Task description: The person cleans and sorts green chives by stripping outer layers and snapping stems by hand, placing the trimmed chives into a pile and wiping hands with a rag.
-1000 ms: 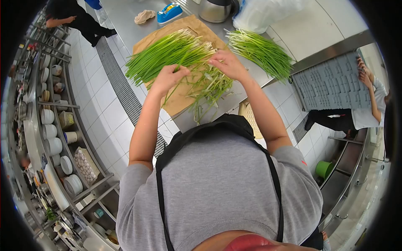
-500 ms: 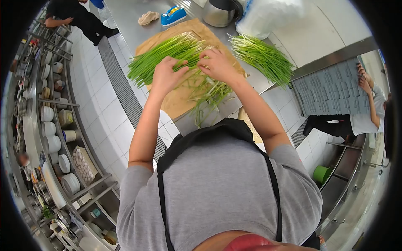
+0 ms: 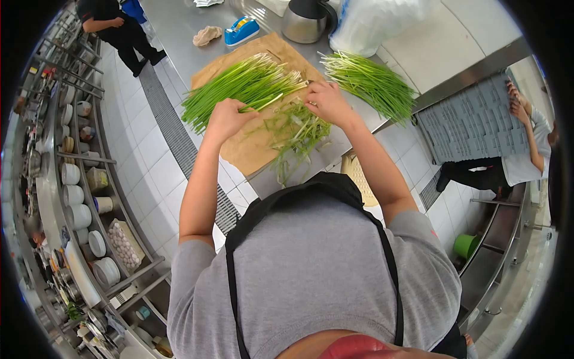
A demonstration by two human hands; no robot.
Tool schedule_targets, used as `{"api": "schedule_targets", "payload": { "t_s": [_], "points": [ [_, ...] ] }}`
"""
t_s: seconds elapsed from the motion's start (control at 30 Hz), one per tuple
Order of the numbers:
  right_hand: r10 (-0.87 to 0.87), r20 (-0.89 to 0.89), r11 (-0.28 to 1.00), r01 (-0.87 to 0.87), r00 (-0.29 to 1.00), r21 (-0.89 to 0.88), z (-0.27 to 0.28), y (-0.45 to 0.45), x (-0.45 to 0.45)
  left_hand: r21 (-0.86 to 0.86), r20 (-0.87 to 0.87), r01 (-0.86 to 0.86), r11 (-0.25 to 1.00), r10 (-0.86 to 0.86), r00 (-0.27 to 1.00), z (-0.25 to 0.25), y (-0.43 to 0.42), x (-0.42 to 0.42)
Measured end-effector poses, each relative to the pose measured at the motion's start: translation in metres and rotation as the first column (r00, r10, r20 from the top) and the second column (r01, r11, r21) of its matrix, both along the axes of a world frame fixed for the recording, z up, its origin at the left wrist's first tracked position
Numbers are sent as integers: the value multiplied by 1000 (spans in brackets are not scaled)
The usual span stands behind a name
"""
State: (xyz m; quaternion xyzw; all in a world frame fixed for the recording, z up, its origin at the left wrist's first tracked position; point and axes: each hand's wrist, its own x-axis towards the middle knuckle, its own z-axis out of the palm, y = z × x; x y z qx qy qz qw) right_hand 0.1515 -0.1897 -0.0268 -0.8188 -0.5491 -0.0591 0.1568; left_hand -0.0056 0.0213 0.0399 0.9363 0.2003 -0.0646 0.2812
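Observation:
My left hand [image 3: 229,119] is closed at the near edge of a large pile of green chives [image 3: 236,87]. From its fingers a pale-ended chive stalk [image 3: 272,100] sticks out to the right. My right hand [image 3: 330,103] has its thumb and fingers pinched together above loose, limp trimmings [image 3: 299,128]; whatever lies between its fingertips is too small to make out. Pile and trimmings rest on a sheet of brown paper [image 3: 236,149], and some trimmings hang over the counter's near edge. To the right, a second bundle of chives [image 3: 373,90] lies on the steel counter.
Behind the paper are a blue tape dispenser [image 3: 241,31], a crumpled cloth [image 3: 207,36], a steel jug [image 3: 305,21] and a clear plastic bag [image 3: 373,24]. One person [image 3: 122,33] stands at far left; another [image 3: 520,149] holds a grey panel [image 3: 466,122] at right.
My hands have moved apart, the right one away to the right and the left one slightly down and left. A single stalk now shows clear of the pile in my left hand.

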Motion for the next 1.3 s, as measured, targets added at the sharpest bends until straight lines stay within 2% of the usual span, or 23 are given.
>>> {"api": "schedule_targets", "payload": {
  "t_s": [0.07,0.17,0.2,0.27,0.37,0.47,0.53,0.57,0.67,0.8,1.17,1.3],
  "points": [
    [-22,-61,996,27,998,81,2,0,-7,-242,101,-25,970,50,994,-7,7,-3],
    [-3,-230,1000,3,973,2,18,7,-16,-554,245,26,832,133,960,-10,6,0],
    [-22,-211,1000,19,977,-18,22,9,-20,-641,286,60,765,166,944,-7,4,1],
    [-57,-172,997,47,984,-59,27,14,-28,-656,269,52,753,168,948,5,3,5],
    [36,-385,972,57,922,230,11,23,-28,-725,215,6,689,218,952,26,1,7],
    [52,-680,949,175,731,262,30,33,-30,-783,233,32,622,245,941,35,-1,10],
    [237,-838,877,263,492,403,56,40,-40,-792,282,74,607,256,925,41,-7,13],
    [338,-870,831,321,358,455,67,42,-44,-788,309,90,610,265,913,46,-12,14],
    [372,-900,843,323,227,430,86,46,-49,-794,323,111,597,260,910,50,-15,18],
    [394,-887,841,293,242,454,82,48,-45,-756,343,105,646,255,904,54,-16,19],
    [328,-898,874,265,294,407,89,42,-48,-804,368,136,579,305,878,42,-20,19],
    [248,-879,892,258,408,371,85,42,-47,-764,370,133,631,260,892,41,-22,16]
  ]
}}
